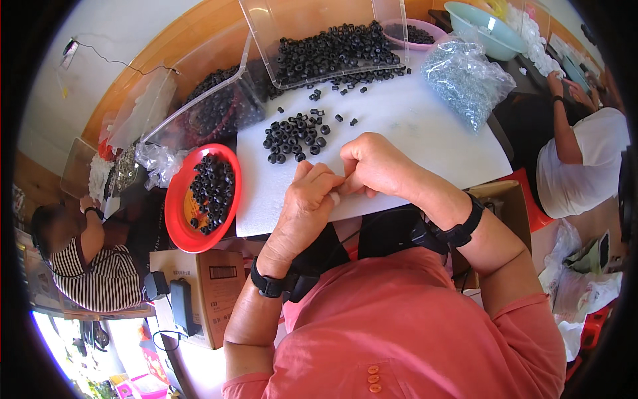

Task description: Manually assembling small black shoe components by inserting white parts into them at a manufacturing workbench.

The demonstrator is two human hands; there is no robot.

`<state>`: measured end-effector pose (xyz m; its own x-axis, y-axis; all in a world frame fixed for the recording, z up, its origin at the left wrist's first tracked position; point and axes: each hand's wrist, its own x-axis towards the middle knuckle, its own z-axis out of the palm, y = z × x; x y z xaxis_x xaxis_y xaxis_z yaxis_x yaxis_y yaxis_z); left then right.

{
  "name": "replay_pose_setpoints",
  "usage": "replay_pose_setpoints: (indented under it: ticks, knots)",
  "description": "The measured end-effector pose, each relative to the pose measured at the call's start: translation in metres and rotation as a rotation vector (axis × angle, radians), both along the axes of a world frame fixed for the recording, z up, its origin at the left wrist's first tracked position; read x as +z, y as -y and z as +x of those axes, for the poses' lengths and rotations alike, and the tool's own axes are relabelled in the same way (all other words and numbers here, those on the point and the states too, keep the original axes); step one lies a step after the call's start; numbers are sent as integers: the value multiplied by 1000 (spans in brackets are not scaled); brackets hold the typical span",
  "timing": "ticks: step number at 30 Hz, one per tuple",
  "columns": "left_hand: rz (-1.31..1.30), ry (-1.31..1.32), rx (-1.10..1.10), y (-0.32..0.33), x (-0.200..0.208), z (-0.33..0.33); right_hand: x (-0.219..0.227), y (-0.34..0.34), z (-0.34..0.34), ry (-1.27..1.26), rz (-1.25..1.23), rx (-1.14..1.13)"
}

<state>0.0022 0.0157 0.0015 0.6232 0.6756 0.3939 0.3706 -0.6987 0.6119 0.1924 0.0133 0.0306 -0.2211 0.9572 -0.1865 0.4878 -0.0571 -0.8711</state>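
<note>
My left hand and my right hand meet over the near edge of the white tabletop sheet. Both are closed, with fingertips pinched together; whatever sits between them is hidden. Something small and white wraps a fingertip of the left hand. Just beyond the left hand lies a loose pile of small black ring-shaped parts. To the left, a red plastic bowl leans by the sheet's edge, with more black parts inside.
A clear bin lies tipped at the back, black parts spilling out. Another clear bin stands left of it. A bag of clear pieces, a pink bowl and a pale green basin are at right. People sit on both sides.
</note>
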Motion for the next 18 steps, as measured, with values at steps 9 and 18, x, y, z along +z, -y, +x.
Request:
replay_pose_setpoints:
  ticks: [9, 18]
  knots:
    - [147, 45, 138, 3, -9, 15, -6, 3, 5, -27, 9, 16]
    - [30, 149, 211, 1, -14, 23, 3, 8, 5, 313, 248, -3]
